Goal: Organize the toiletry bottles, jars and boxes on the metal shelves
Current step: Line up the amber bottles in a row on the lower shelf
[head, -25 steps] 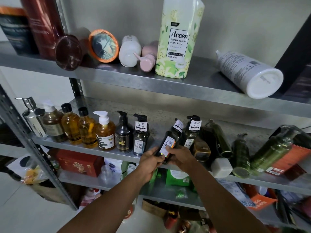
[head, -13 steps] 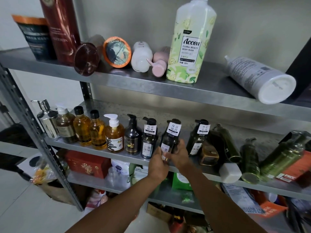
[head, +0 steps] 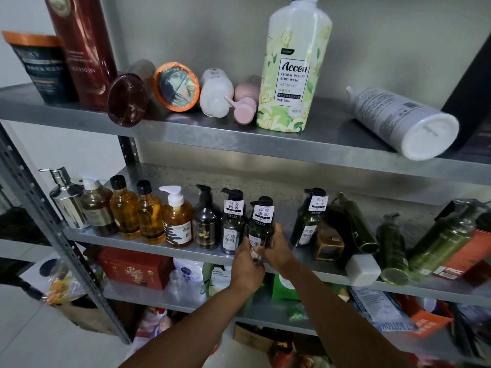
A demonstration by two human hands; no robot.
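Your left hand (head: pixel 246 264) and right hand (head: pixel 279 251) both grip the dark pump bottle with a white tag (head: pixel 261 227). It is held upright on the middle metal shelf (head: pixel 279 192). It sits just beside its matching tagged bottle (head: pixel 231 229), probably to keep like with like in the row.

Left hand (head: pixel 245 268) and right hand (head: pixel 279 252) hold a dark pump bottle (head: pixel 261 221) (upright) on the shelf (head: pixel 186 252).

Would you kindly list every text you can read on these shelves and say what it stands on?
"Accen FLORAL BEAUTY BODY WASH": tall green-white bottle.
"保湿滋润": tag on the held dark bottle.
"芬芳留香": tag on the left neighbour bottle.
"养护头皮": tag on the right neighbour bottle.
Red bottle, black jar, grey bottle: too blurred.
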